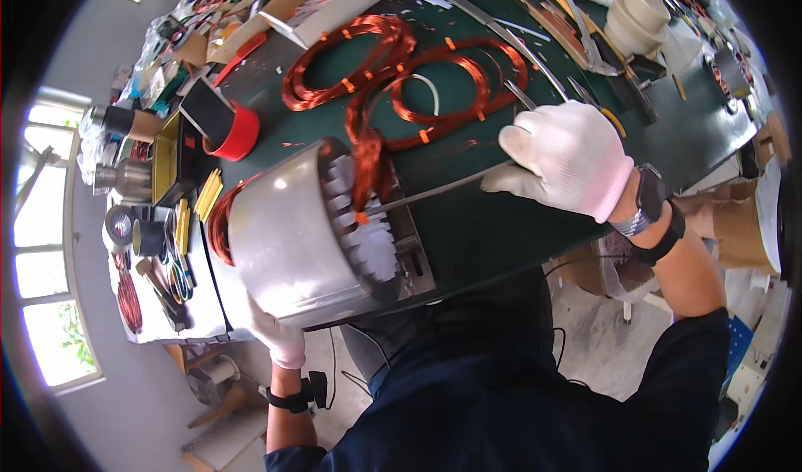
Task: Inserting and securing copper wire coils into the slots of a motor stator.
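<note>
A silver motor stator (280, 230) lies on its side on the bench's near edge, with white slot liners (372, 251) around its right-hand opening. From a slot rises a bundle of copper wire (365, 167), linked to large coils (451, 58) tied with orange bands. My right hand (568, 154), in a white glove, is closed around the end of a thin grey strip (443, 190) that runs to the slots. My gloved left hand (276, 334) lies against the stator's near lower side, its visible fingers stretched along the metal; the rest are hidden.
Another copper coil (347, 63) lies farther back by a white box (334, 4). A phone (207, 109) stands in a red holder (238, 134). Long tools (576, 38), pliers (601, 109) and tape rolls (639, 17) fill the far right. Scissors (180, 280) lie left of the stator.
</note>
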{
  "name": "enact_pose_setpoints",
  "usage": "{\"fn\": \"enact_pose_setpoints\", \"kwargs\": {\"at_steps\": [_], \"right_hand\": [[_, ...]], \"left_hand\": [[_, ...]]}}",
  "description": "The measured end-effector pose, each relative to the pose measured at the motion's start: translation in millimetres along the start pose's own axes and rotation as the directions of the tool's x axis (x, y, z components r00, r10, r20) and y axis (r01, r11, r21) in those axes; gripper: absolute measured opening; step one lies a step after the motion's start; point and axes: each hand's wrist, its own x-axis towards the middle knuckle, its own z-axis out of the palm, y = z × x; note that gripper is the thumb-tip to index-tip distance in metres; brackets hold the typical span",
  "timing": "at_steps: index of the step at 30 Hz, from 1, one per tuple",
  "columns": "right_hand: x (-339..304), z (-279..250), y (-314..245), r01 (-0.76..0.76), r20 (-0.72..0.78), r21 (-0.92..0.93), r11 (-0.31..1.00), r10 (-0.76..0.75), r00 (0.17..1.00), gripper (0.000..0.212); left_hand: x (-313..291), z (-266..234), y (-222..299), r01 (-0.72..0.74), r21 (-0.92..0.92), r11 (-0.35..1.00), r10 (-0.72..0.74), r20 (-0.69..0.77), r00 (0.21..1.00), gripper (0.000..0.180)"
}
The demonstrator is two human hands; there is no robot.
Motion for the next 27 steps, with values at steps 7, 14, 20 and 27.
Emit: {"fn": "enact_pose_setpoints", "kwargs": {"at_steps": [7, 14, 20, 27], "right_hand": [[8.2, -17.3, -8.2, -0.208, 0.193, 0.086, 0.974, 0.188, 0.963, 0.038], [23.7, -14.6, -40.4, -0.269, 0.239, 0.07, 0.96, 0.246, 0.939, 0.022], [54.5, -20.7, -69.5, -0.267, 0.312, 0.035, 0.963, 0.244, 0.918, 0.013], [52.7, -14.6, -69.9, -0.25, 0.278, 0.058, 0.967, 0.225, 0.934, 0.01]], "left_hand": [[15.9, 9.7, 32.8, 0.029, -0.052, 0.998, -0.032, -0.064, 0.997, 0.035], [18.4, 5.7, 29.9, -0.062, -0.138, 0.988, 0.055, -0.051, 0.997, 0.038], [18.3, -2.0, 17.1, -0.1, -0.188, 0.977, 0.088, -0.07, 0.994, 0.037], [20.7, -3.3, 18.6, -0.127, -0.201, 0.971, 0.118, -0.058, 0.991, 0.034]]}}
